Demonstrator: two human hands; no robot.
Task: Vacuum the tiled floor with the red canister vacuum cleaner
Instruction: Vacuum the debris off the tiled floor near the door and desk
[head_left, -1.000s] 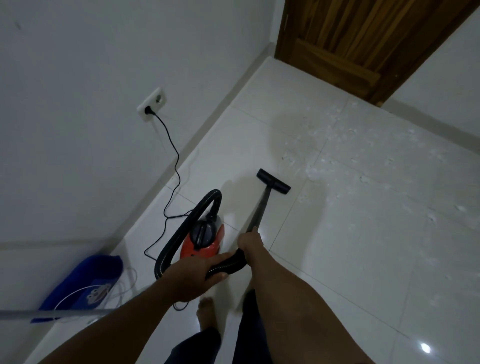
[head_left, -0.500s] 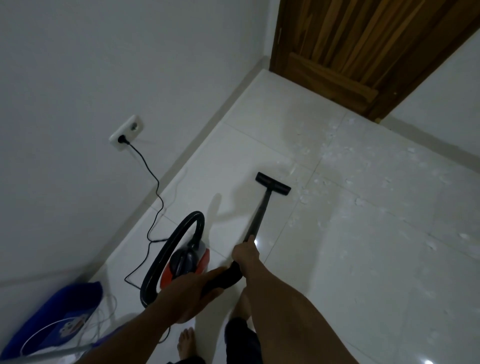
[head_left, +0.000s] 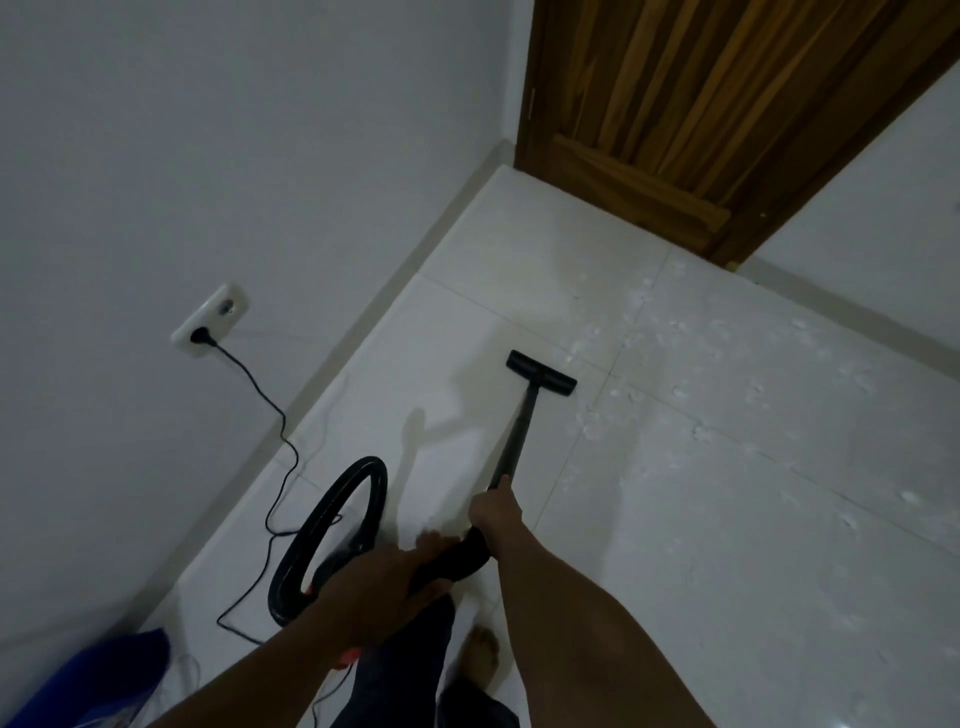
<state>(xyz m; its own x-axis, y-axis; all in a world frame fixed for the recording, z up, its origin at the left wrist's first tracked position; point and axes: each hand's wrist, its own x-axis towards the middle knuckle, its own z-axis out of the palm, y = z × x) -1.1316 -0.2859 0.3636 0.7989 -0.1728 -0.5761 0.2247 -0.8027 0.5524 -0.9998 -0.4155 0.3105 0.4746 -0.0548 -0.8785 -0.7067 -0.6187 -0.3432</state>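
While right hand (head_left: 496, 512) curls round the wand (head_left: 519, 431), left hand (head_left: 384, 582) clasps the hose grip (head_left: 457, 558) — likely light, stiff; steerable.

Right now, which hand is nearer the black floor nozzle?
Right. The right hand grips the wand partway down, directly behind the floor nozzle; the left hand holds the curved handle farther back, closer to the person's body.

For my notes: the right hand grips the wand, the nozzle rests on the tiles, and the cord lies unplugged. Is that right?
Only the cord is wrong: the head view shows it plugged into the socket. The right hand grips the wand; the nozzle rests on the tiles.
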